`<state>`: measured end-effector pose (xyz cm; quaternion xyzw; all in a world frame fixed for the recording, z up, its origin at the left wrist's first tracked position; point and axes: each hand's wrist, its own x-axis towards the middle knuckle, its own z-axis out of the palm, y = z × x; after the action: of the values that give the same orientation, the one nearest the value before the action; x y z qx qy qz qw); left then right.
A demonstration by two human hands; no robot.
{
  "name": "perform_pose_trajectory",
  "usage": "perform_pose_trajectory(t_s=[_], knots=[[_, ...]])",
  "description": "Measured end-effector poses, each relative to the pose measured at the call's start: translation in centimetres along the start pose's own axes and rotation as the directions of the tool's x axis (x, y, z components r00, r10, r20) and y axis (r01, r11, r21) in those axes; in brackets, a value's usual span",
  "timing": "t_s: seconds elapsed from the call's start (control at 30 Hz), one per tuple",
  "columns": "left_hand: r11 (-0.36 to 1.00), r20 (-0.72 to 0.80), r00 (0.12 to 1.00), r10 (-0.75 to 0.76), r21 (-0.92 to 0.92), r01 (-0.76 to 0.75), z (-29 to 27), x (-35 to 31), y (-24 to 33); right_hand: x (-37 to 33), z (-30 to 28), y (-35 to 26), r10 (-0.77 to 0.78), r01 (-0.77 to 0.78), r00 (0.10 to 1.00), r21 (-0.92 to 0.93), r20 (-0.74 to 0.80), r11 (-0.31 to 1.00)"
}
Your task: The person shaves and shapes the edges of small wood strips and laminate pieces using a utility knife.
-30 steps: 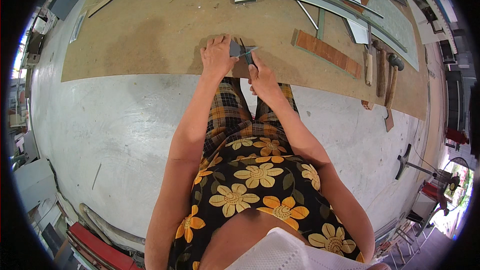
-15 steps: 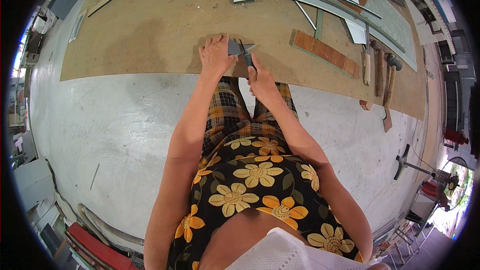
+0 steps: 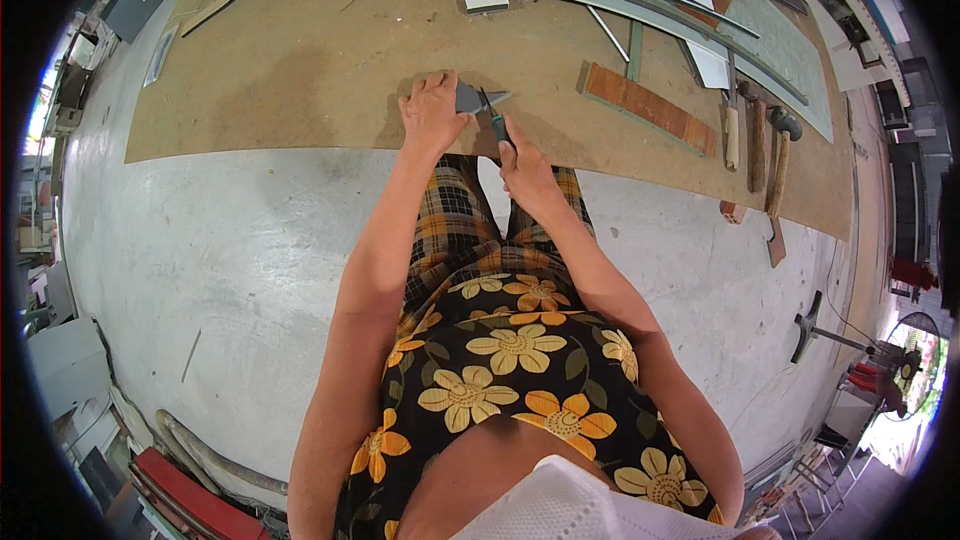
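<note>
Close to the table's near edge, my left hand [image 3: 432, 115] grips a small flat grey piece [image 3: 468, 99], whose pointed end sticks out to the right. Its other end is hidden under my fingers. My right hand [image 3: 526, 170] is wrapped round the dark green handle of a small knife [image 3: 498, 126]. The knife's thin dark blade lies across the grey piece near its tip; whether it cuts into it is too small to tell. Both hands are at the brown tabletop [image 3: 300, 60], side by side.
Right of my hands lies a wood-faced strip [image 3: 650, 108]. Beyond it are a wooden-handled tool [image 3: 733, 138] and a hammer [image 3: 780, 165]. Long panels and strips [image 3: 600, 5] are piled at the far right. A standing fan [image 3: 895, 365] is on the floor at right.
My right hand and the knife have shifted very slightly toward me. My left hand keeps its hold on the grey piece.
</note>
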<state>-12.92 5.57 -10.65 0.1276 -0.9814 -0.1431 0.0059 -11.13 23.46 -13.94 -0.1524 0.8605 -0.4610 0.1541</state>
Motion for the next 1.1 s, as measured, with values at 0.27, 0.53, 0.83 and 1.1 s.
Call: perform_pose_trajectory(t_s=[0.27, 0.53, 0.83, 1.1], knots=[[1.000, 0.021, 1.000, 0.000, -0.031, 0.001, -0.1, 0.3, -0.2, -3.5, -1.3, 0.4, 0.042, -0.041, 0.998, -0.018, 0.043, 0.999], [0.997, 0.014, 1.000, -0.017, -0.078, 0.018, -0.3, 0.5, -0.6, -5.2, -3.2, -2.1, 0.152, -0.179, 0.978, 0.210, 0.142, 0.961], [0.995, -0.249, 0.964, 0.095, -0.016, -0.102, 0.7, -1.4, 0.0, -4.9, -3.7, -1.7, 0.179, -0.204, 0.978, 0.333, 0.104, 0.921], [0.976, -0.358, 0.911, 0.204, 0.000, -0.219, 1.1, -3.3, -0.1, -4.0, -3.3, -1.3, 0.166, -0.191, 0.981, 0.338, 0.103, 0.922]])
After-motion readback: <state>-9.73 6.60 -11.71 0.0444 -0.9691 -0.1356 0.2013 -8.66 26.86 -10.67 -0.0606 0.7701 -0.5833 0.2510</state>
